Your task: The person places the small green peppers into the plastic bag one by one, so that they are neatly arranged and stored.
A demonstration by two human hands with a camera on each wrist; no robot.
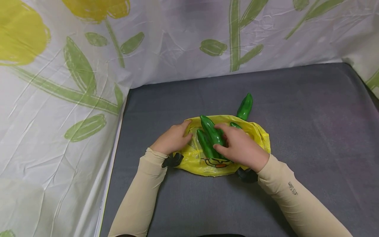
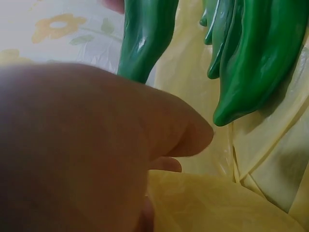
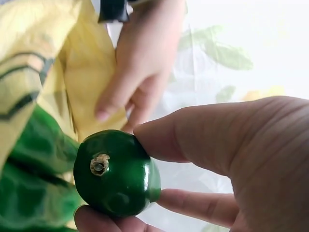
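A yellow plastic bag (image 1: 195, 168) lies with its mouth spread wide on the grey surface. My left hand (image 1: 171, 140) holds the bag's left rim, thumb on the inner side. Over the mouth, my right hand (image 1: 241, 146) grips a glossy green chili pepper (image 3: 116, 171) between thumb and fingers; its stem end faces the right wrist camera. Several more green peppers (image 2: 260, 58) lie in the bag, partly hidden by the right hand and the bag's front wall. In the right wrist view, the left hand (image 3: 145, 63) appears beyond the held pepper.
Another green pepper (image 1: 245, 107) lies on the grey surface (image 1: 311, 131), just behind the bag's far rim. A white sheet (image 1: 177, 39) with yellow flowers and green leaves hangs along the back and left sides.
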